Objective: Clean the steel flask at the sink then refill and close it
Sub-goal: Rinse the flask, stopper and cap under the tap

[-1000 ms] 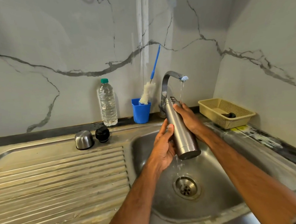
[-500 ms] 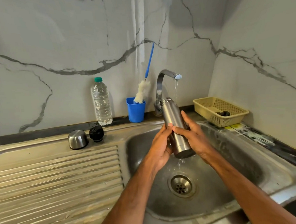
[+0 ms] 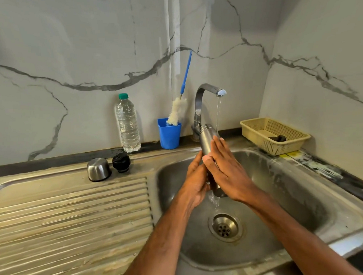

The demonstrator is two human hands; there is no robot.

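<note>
Flask (image 3: 207,138) between left hand (image 3: 196,180), right hand (image 3: 230,172)

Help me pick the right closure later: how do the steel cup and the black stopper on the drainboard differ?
The steel cup is shiny, smooth and domed; the black stopper is dark and ridged. The steel cup looks wider than the black stopper and stands left of it. Both rest on the drainboard, off the flask.

The right hand (image 3: 226,172) has slid down the flask (image 3: 206,138) from its mouth, fingers (image 3: 218,149) flat; the left hand (image 3: 196,182) now grips lower.
</note>
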